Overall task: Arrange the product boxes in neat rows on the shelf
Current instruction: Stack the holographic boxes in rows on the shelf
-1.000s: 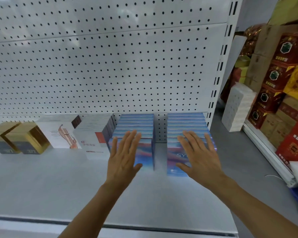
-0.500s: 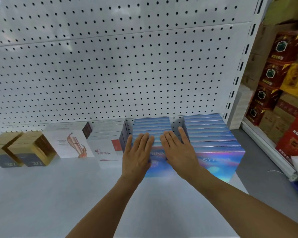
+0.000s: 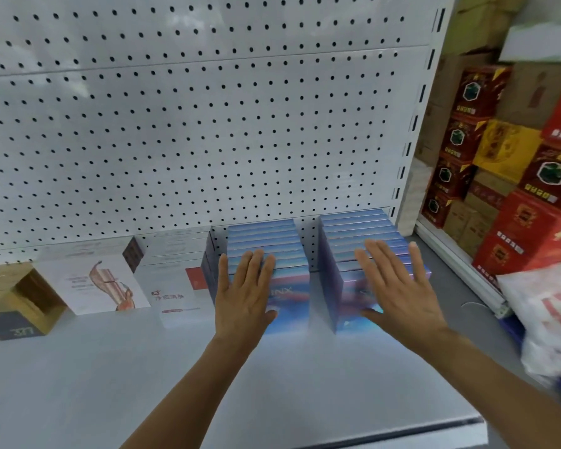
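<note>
Two rows of iridescent blue boxes stand on the grey shelf (image 3: 78, 384), running back to the pegboard. My left hand (image 3: 243, 296) lies flat, fingers together, against the front of the left blue row (image 3: 266, 241). Over the front boxes of the right blue row (image 3: 353, 228) my right hand (image 3: 399, 290) is spread flat, fingers apart. A narrow gap separates the two rows. Further left stand a white row with a red patch (image 3: 175, 286), a white box with a leg picture (image 3: 91, 286) and gold boxes (image 3: 23, 303).
The white pegboard back wall (image 3: 191, 140) rises behind the boxes, ending in a slotted upright (image 3: 412, 124) on the right. Past it, stacked red and yellow cartons (image 3: 499, 157) and a white plastic bag (image 3: 544, 312) crowd the right side. The shelf's front edge (image 3: 402, 432) runs below my arms.
My right hand has shifted from the left blue row over to the right blue row. My left hand stays at the front of the left row.
</note>
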Demonstrator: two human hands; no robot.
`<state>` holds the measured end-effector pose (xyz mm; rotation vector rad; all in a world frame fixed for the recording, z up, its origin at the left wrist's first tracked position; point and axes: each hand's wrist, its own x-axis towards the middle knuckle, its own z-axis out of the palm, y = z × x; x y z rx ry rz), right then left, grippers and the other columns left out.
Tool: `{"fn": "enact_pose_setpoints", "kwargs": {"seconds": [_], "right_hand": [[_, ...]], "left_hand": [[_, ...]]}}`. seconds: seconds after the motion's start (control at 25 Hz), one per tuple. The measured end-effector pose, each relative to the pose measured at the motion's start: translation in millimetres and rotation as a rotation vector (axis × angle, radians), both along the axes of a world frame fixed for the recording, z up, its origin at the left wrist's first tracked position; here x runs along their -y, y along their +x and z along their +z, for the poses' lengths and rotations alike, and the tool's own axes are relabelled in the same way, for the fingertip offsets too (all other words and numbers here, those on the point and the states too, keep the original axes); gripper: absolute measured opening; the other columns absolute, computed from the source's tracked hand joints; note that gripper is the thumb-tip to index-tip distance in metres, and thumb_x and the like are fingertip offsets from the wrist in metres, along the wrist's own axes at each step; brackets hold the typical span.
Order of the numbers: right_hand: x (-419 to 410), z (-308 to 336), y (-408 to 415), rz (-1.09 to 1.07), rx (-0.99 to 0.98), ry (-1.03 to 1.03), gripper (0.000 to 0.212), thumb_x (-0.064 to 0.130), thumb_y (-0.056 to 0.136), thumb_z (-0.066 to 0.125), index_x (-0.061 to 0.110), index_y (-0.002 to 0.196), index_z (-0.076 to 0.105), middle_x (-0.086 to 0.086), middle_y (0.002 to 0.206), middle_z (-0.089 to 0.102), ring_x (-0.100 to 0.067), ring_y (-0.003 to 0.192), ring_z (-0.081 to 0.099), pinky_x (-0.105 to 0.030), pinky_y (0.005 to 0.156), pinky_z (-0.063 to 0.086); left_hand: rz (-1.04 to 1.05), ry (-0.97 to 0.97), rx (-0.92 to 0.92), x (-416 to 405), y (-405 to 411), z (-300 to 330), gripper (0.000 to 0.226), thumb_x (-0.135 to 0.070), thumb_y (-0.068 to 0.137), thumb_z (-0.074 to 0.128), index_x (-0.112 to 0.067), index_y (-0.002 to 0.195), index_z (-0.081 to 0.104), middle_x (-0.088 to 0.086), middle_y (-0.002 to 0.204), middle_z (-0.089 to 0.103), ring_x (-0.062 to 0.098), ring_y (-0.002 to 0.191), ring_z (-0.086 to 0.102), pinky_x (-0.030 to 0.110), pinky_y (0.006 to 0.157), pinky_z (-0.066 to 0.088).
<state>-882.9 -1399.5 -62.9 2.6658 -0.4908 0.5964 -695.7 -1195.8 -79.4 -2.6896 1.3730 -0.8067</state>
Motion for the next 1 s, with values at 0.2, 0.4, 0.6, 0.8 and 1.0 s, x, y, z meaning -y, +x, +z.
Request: {"fn": "enact_pose_setpoints", "kwargs": {"seconds": [0.2, 0.4, 0.6, 0.8, 1.0], "right_hand": [[30, -7, -6, -0.11, -0.158, 0.075, 0.117, 0.034, 0.047, 0.093, 0.024, 0.144, 0.028, -0.007, 0.144, 0.046, -0.033, 0.131, 0.045, -0.064, 0.104, 0.027], [37, -8, -2, -0.097, -0.188, 0.079, 0.113, 0.033, 0.056, 0.089, 0.029, 0.146, 0.021, -0.003, 0.148, 0.041, -0.033, 0.135, 0.041, -0.056, 0.108, 0.024], [29, -6, -3, -0.065, -0.102, 0.056, 0.109, 0.047, 0.047, 0.089, 0.021, 0.137, 0.035, -0.008, 0.137, 0.053, -0.031, 0.126, 0.051, -0.059, 0.102, 0.033], [15, -3, -2, -0.054, 0.004, 0.059, 0.093, 0.051, 0.051, 0.087, 0.017, 0.128, 0.048, -0.011, 0.136, 0.054, -0.031, 0.125, 0.053, -0.062, 0.099, 0.036], [1, -2, -5, -0.064, 0.037, 0.075, 0.073, 0.06, 0.071, 0.07, 0.019, 0.128, 0.053, -0.008, 0.139, 0.051, -0.027, 0.131, 0.046, -0.058, 0.106, 0.029]], "left_hand": [[-0.055, -0.042, -0.029, 18, -4, -1, 0.11, -0.038, 0.04, 0.095, -0.013, 0.134, 0.044, 0.011, 0.135, 0.056, 0.03, 0.125, 0.054, 0.058, 0.109, 0.019], [-0.042, -0.036, -0.041, 18, -3, -1, 0.106, -0.03, 0.045, 0.094, -0.016, 0.135, 0.039, 0.009, 0.135, 0.056, 0.029, 0.126, 0.053, 0.058, 0.111, 0.024], [-0.062, -0.044, -0.033, 18, -5, 4, 0.106, -0.039, 0.04, 0.094, -0.016, 0.129, 0.041, 0.009, 0.129, 0.059, 0.03, 0.121, 0.056, 0.061, 0.108, 0.031], [-0.088, -0.061, -0.015, 15, -5, 12, 0.107, -0.051, 0.036, 0.092, -0.017, 0.124, 0.043, 0.009, 0.124, 0.062, 0.03, 0.116, 0.06, 0.06, 0.106, 0.031], [-0.096, -0.089, -0.011, 8, -6, 14, 0.084, -0.061, 0.062, 0.078, -0.017, 0.129, 0.051, 0.007, 0.13, 0.06, 0.028, 0.125, 0.055, 0.059, 0.108, 0.033]]}}
